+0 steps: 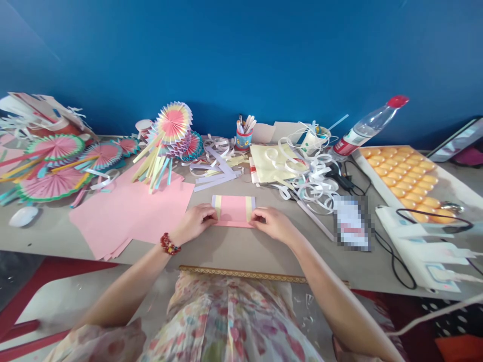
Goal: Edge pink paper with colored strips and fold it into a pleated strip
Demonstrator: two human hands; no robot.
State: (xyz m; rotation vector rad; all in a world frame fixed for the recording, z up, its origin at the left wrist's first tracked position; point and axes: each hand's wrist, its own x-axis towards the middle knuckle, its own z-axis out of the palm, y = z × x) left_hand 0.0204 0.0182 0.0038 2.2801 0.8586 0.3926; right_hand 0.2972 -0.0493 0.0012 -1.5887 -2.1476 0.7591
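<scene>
A small pink sheet of paper [233,208] with yellow and lilac strips along both sides lies on the table in front of me. Its near edge is folded over in a narrow pleat. My left hand [198,221] pinches the pleat at its left end, and my right hand [269,223] does the same at the right end. Both hands have their fingers closed, with the fingertips partly hidden. Larger pink sheets [151,216] are spread to the left. Just beyond the small sheet lie lilac paper strips [217,173].
Pleated paper fans [56,148] and a fan stack [174,123] stand at the left, near a white mouse [23,216]. A pen cup [244,138], curled white strips [313,183], a tilted-looking bottle [362,130] and a power strip [418,251] sit at the back and right.
</scene>
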